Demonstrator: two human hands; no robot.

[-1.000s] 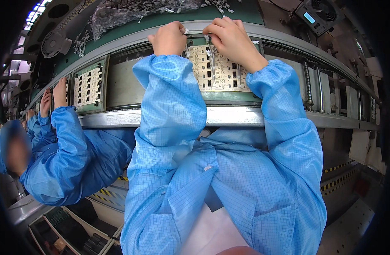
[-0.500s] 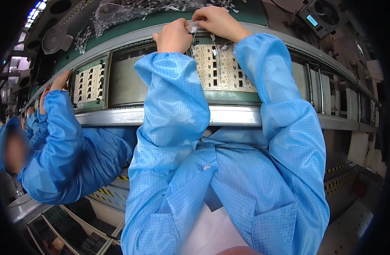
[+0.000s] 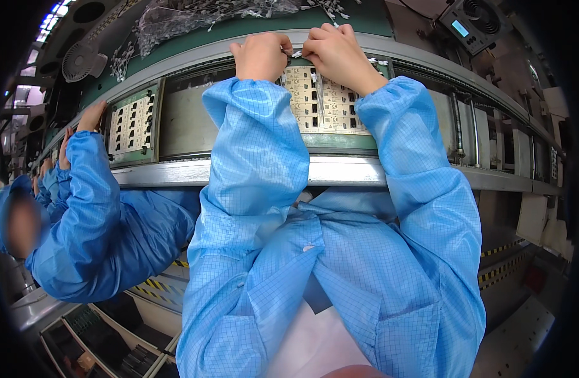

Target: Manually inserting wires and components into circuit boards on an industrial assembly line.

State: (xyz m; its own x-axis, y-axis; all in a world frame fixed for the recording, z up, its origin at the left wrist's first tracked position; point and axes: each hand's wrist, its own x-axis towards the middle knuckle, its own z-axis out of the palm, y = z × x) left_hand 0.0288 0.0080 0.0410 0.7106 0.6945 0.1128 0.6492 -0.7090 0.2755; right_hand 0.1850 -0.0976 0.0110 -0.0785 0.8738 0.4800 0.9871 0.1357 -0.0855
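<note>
A cream circuit board panel (image 3: 332, 104) with rows of black parts lies in a green carrier (image 3: 340, 142) on the rail line in front of me. White leads lie across its middle. At the panel's far edge, a small white wire connector (image 3: 296, 55) shows between my hands. My left hand (image 3: 260, 57) is closed, its thumb and fingertips pinched beside the connector. My right hand (image 3: 338, 58) bends over the panel's far side, fingertips together at the connector's other end. Its fingers hide part of the panel.
Beyond the rail, a clear plastic bag of white leads (image 3: 176, 22) lies on the green surface. A small fan (image 3: 81, 61) stands far left, a device with a lit display (image 3: 469, 28) far right. Left of me, a blue-sleeved co-worker (image 3: 94, 233) reaches to another panel (image 3: 132, 125).
My right hand has come down nearer to me, over the panel's far edge. My left hand has shifted slightly. The wires that hung from my fingers over the panel have moved.
</note>
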